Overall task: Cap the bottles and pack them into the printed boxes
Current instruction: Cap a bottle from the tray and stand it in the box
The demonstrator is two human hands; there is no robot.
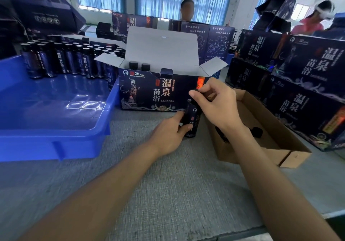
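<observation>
— Where is the bottle kept?
— The bottle [192, 121] is grasped upright on the surface [149, 169] by the left grip [168, 134]. A cap [195, 93] is pinched at its top by the right grip [218, 102].
— And the printed box [149, 93]?
— It is stood open just behind both grips, with two capped bottles [139, 66] inside.

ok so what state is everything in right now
bottle, upright on the table, not yet capped
left hand, grips the bottle's lower body
right hand, pinches a cap over the bottle's mouth
printed box, open, lid up, two capped bottles inside
blue tray, holds upright bottles at its far side
cardboard box, open, a few caps inside
</observation>
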